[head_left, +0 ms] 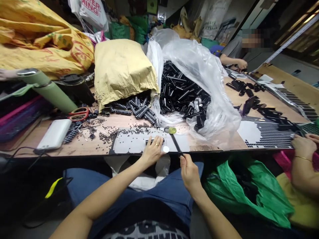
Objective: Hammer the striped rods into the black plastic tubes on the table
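My right hand (189, 171) is wrapped round the black handle of a small hammer (176, 145), whose yellow-green head is above the work mat. On the grey-white mat (129, 141) at the table's front edge, my left hand (152, 152) holds down a short black plastic piece (149, 142) with its fingers, which partly cover it. A white round disc (165, 149) shows beside the left thumb. Tiny black bits (107, 132) are scattered over and left of the mat. Behind it lies a heap of black-and-white ridged rods (142, 109).
A yellow sack (124, 69) and a clear plastic bag (199, 59) of black tubes stand behind. Left are red-handled scissors (79, 114), a white power bank (54, 133) and a green flask (50, 91). A green bag (269, 192) hangs low right; co-workers' hands are at right.
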`<act>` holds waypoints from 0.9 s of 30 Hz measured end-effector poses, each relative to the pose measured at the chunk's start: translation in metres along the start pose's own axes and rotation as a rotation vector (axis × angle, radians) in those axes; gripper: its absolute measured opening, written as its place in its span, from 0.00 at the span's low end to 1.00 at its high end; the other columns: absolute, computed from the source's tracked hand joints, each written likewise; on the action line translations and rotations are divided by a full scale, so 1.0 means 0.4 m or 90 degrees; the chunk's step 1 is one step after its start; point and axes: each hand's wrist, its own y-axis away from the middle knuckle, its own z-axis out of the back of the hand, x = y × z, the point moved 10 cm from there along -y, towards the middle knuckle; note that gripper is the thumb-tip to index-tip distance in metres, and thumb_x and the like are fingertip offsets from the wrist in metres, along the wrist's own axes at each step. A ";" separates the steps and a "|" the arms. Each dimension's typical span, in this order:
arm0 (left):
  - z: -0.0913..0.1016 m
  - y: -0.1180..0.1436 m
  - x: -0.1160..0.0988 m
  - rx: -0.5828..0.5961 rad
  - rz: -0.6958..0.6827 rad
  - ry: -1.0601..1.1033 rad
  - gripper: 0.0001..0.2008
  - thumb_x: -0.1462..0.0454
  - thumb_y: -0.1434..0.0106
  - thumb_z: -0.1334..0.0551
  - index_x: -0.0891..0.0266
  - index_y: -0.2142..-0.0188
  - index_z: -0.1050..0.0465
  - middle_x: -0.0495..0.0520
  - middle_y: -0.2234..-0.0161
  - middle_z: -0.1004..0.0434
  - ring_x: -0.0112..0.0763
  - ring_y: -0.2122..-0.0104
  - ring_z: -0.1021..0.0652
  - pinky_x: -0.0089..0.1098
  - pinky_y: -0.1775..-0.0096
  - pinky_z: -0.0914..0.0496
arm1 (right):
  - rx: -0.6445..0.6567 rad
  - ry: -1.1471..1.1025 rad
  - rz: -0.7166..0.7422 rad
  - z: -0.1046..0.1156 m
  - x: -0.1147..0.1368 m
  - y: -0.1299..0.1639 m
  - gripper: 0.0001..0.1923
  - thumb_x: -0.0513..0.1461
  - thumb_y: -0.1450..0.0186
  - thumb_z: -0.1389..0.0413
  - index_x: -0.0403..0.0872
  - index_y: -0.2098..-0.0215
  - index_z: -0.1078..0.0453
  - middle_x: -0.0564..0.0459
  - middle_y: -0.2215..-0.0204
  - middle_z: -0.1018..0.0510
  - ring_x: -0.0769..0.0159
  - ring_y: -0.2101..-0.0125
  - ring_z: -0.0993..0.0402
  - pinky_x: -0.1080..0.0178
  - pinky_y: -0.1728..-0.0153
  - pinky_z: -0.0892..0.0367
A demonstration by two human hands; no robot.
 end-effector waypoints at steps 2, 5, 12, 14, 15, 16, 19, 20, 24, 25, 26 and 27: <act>-0.009 0.005 -0.019 0.013 -0.003 0.001 0.37 0.48 0.34 0.51 0.75 0.36 0.48 0.72 0.36 0.45 0.52 0.35 0.47 0.52 0.38 0.54 | -0.033 -0.056 0.044 0.008 0.056 0.002 0.22 0.49 0.28 0.65 0.47 0.58 0.34 0.51 0.77 0.25 0.63 0.79 0.28 0.65 0.76 0.38; -0.030 0.019 -0.030 0.041 -0.012 0.019 0.40 0.48 0.35 0.51 0.79 0.35 0.51 0.74 0.35 0.48 0.54 0.34 0.49 0.51 0.37 0.56 | 0.033 -0.020 0.090 -0.070 0.117 0.009 0.23 0.49 0.28 0.66 0.47 0.62 0.34 0.49 0.76 0.24 0.62 0.78 0.27 0.65 0.77 0.39; -0.015 -0.010 0.005 0.004 -0.005 0.095 0.30 0.55 0.33 0.49 0.74 0.38 0.44 0.71 0.39 0.40 0.49 0.38 0.40 0.46 0.40 0.46 | 0.122 0.080 0.070 -0.120 0.089 -0.011 0.22 0.48 0.27 0.66 0.48 0.63 0.34 0.50 0.74 0.22 0.60 0.77 0.25 0.65 0.77 0.44; -0.003 -0.027 0.032 0.016 0.049 0.116 0.22 0.63 0.32 0.49 0.69 0.41 0.38 0.66 0.46 0.30 0.43 0.45 0.30 0.42 0.46 0.37 | 0.060 0.115 0.039 -0.067 0.046 -0.045 0.23 0.49 0.27 0.67 0.48 0.62 0.34 0.48 0.74 0.22 0.59 0.76 0.25 0.65 0.76 0.44; 0.004 -0.027 0.039 0.023 0.071 0.121 0.20 0.67 0.33 0.49 0.66 0.42 0.35 0.64 0.50 0.27 0.41 0.50 0.27 0.41 0.50 0.34 | 0.035 0.150 0.015 -0.046 0.017 -0.064 0.23 0.48 0.27 0.66 0.47 0.62 0.34 0.48 0.75 0.22 0.59 0.77 0.25 0.64 0.76 0.44; 0.013 -0.021 0.038 0.028 0.083 0.122 0.20 0.70 0.34 0.50 0.64 0.44 0.34 0.62 0.54 0.26 0.40 0.55 0.26 0.40 0.55 0.31 | 0.020 0.190 -0.012 -0.030 -0.016 -0.084 0.22 0.48 0.27 0.65 0.47 0.62 0.34 0.47 0.75 0.22 0.59 0.77 0.26 0.64 0.76 0.45; 0.045 0.033 -0.003 0.020 0.055 0.135 0.19 0.72 0.35 0.49 0.61 0.46 0.32 0.60 0.60 0.26 0.40 0.60 0.25 0.38 0.61 0.30 | 0.021 0.307 -0.080 -0.014 -0.115 -0.140 0.21 0.48 0.28 0.63 0.46 0.61 0.34 0.46 0.74 0.23 0.60 0.78 0.27 0.63 0.76 0.47; 0.053 0.054 -0.015 0.019 0.042 0.150 0.18 0.70 0.35 0.48 0.61 0.47 0.32 0.60 0.61 0.26 0.40 0.61 0.26 0.38 0.61 0.30 | 0.026 0.337 -0.093 -0.016 -0.145 -0.157 0.21 0.49 0.28 0.63 0.46 0.61 0.33 0.46 0.74 0.23 0.60 0.78 0.28 0.63 0.76 0.46; 0.085 0.067 0.062 -0.016 0.118 0.231 0.21 0.60 0.33 0.44 0.64 0.43 0.36 0.63 0.57 0.27 0.42 0.58 0.26 0.39 0.59 0.29 | -0.014 0.422 -0.075 -0.031 -0.216 -0.213 0.22 0.49 0.28 0.63 0.44 0.61 0.33 0.44 0.70 0.24 0.57 0.70 0.27 0.62 0.73 0.44; 0.096 0.048 0.118 -0.043 0.164 0.249 0.24 0.58 0.34 0.44 0.65 0.41 0.38 0.64 0.54 0.27 0.43 0.56 0.26 0.40 0.58 0.29 | -0.043 0.446 -0.054 -0.035 -0.218 -0.223 0.22 0.48 0.28 0.62 0.44 0.62 0.32 0.43 0.68 0.25 0.56 0.67 0.27 0.61 0.72 0.44; 0.105 0.023 0.182 -0.074 0.211 0.263 0.26 0.56 0.34 0.44 0.65 0.40 0.39 0.66 0.52 0.29 0.43 0.54 0.27 0.40 0.56 0.29 | -0.074 0.471 -0.032 -0.039 -0.217 -0.232 0.22 0.48 0.28 0.61 0.43 0.63 0.32 0.42 0.66 0.25 0.55 0.65 0.28 0.61 0.71 0.43; 0.112 -0.003 0.254 -0.110 0.268 0.275 0.25 0.56 0.33 0.45 0.65 0.40 0.39 0.66 0.50 0.30 0.44 0.51 0.28 0.40 0.54 0.30 | -0.104 0.494 -0.013 -0.043 -0.214 -0.238 0.21 0.48 0.29 0.59 0.42 0.63 0.32 0.41 0.66 0.26 0.53 0.63 0.29 0.60 0.70 0.44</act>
